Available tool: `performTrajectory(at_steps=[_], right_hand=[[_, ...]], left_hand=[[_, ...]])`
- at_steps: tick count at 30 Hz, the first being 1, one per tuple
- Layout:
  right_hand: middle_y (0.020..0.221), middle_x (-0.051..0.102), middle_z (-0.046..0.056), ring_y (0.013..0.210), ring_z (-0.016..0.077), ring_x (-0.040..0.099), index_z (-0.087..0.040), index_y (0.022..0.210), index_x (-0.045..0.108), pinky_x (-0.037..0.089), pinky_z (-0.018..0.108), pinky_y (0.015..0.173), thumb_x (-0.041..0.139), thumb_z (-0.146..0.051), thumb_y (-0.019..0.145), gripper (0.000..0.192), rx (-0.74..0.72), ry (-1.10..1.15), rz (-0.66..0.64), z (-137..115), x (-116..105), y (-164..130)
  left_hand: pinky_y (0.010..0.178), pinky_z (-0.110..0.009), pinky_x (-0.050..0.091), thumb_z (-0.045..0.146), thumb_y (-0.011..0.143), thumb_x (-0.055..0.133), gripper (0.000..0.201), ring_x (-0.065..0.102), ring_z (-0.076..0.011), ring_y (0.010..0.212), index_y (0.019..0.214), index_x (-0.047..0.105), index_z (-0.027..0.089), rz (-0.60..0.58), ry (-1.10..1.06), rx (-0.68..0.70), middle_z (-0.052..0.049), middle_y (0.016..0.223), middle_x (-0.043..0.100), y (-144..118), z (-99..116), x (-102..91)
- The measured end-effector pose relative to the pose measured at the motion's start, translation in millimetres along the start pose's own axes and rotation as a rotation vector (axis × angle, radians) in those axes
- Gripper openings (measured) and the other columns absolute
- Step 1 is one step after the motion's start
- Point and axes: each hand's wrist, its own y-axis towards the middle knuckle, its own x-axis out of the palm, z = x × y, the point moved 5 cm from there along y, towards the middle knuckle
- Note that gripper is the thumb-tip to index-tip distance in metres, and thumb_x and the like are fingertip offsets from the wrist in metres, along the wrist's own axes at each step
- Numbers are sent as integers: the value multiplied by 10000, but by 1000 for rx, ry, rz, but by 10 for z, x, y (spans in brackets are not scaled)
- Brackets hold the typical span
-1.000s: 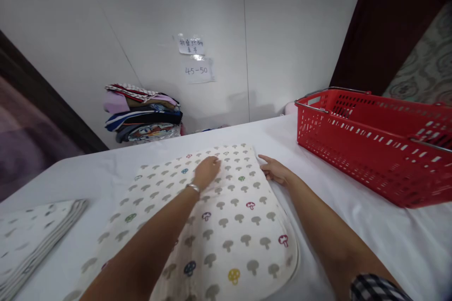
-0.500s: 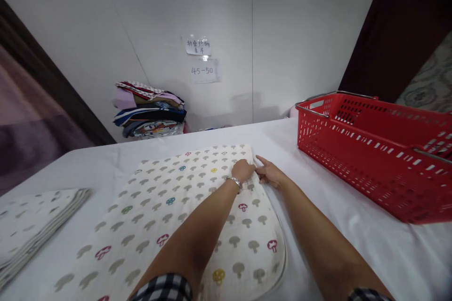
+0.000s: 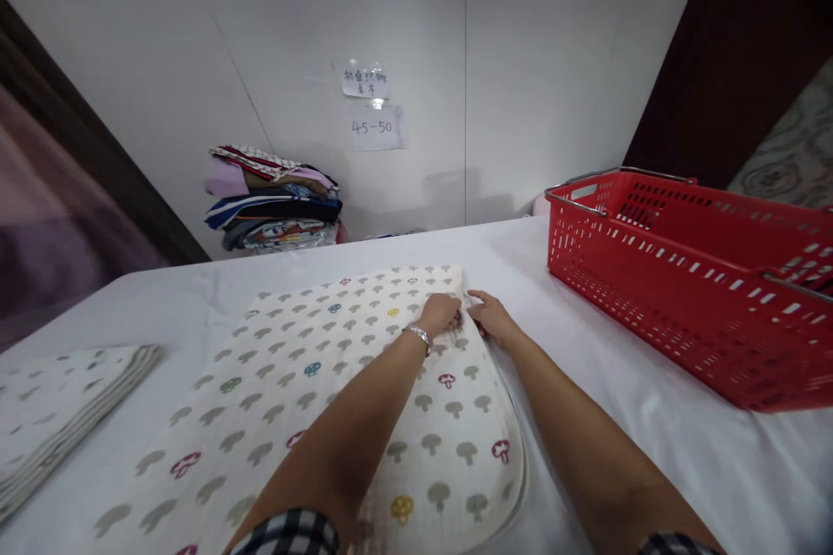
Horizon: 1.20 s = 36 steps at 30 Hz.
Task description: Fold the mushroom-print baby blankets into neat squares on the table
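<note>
A white cloth (image 3: 355, 342) printed with grey and coloured mushrooms lies spread in folded layers on the table, its near right corner rounded. My left hand (image 3: 441, 313), with a bracelet at the wrist, is curled closed on the cloth close to its right edge, toward the far corner. Just to the right, my right hand (image 3: 495, 318) grips the same edge, its index finger pointing out along it. The fingertips of both hands are partly hidden by the knuckles and the fabric.
A folded patterned cloth (image 3: 68, 416) lies at the table's left. The red basket (image 3: 657, 303) with metal handles stands on the right. Beyond the table's far edge a pile of folded fabrics (image 3: 273, 199) rests against the wall, below right of which hang paper signs (image 3: 379, 128).
Both hands have shifted slightly left at the cloth's right edge, and my left hand has drawn a little apart from the right. The cloth has barely moved.
</note>
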Motion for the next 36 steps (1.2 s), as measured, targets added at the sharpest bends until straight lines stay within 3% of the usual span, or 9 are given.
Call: performTrajectory(at_steps=[9, 14, 20, 23, 26, 31, 36], right_hand=[[410, 531, -84, 258, 72, 347, -128, 1138, 505, 215, 168, 309, 498, -62, 633, 509, 30, -88, 86, -63, -148, 15], [426, 513, -97, 270, 74, 390, -147, 1091, 517, 260, 163, 314, 492, -57, 639, 461, 34, -82, 84, -62, -123, 8], [522, 531, -88, 320, 62, 421, -138, 1179, 494, 336, 176, 347, 569, -122, 710, 475, 36, -37, 28, -62, -83, -15], [572, 534, -84, 335, 53, 418, -145, 1226, 475, 334, 178, 350, 599, -160, 734, 508, 6, -9, -14, -50, -56, -6], [623, 541, -83, 328, 44, 404, -159, 1280, 435, 303, 180, 330, 588, -108, 712, 591, -16, -1, -1, -33, -52, 13], [623, 518, -95, 342, 46, 402, -192, 1388, 309, 289, 173, 328, 586, -74, 679, 770, -29, -9, 19, -21, -48, 27], [624, 510, -93, 324, 48, 388, -177, 1375, 332, 284, 183, 318, 568, -93, 688, 732, -21, -23, 29, 5, -56, 33]], left_hand=[[516, -199, 469, 242, 766, 505, 188, 606, -112, 529, 738, 634, 109, -35, -46, -60, -79, 748, 701, 30, 65, -59], [528, -219, 461, 279, 744, 531, 187, 633, -151, 583, 730, 644, 131, -11, 76, -8, -87, 741, 701, 86, 41, 5], [557, -231, 459, 345, 766, 516, 237, 649, -164, 606, 759, 650, 149, 24, 198, 57, -83, 759, 706, 88, 64, -11], [607, -241, 467, 420, 792, 487, 327, 669, -188, 704, 854, 655, 146, 67, 241, 75, -106, 842, 712, 81, 154, -49], [709, -276, 467, 485, 760, 522, 453, 646, -252, 933, 1026, 620, 132, 170, 294, 95, -156, 1036, 679, 85, 279, -98], [756, -283, 449, 322, 700, 591, 415, 614, -265, 1016, 1067, 602, 128, 248, 350, 98, -173, 1123, 642, 141, 380, -123], [697, -261, 449, 265, 747, 518, 312, 631, -240, 971, 1009, 609, 123, 253, 359, 78, -168, 1045, 665, 212, 304, -183]])
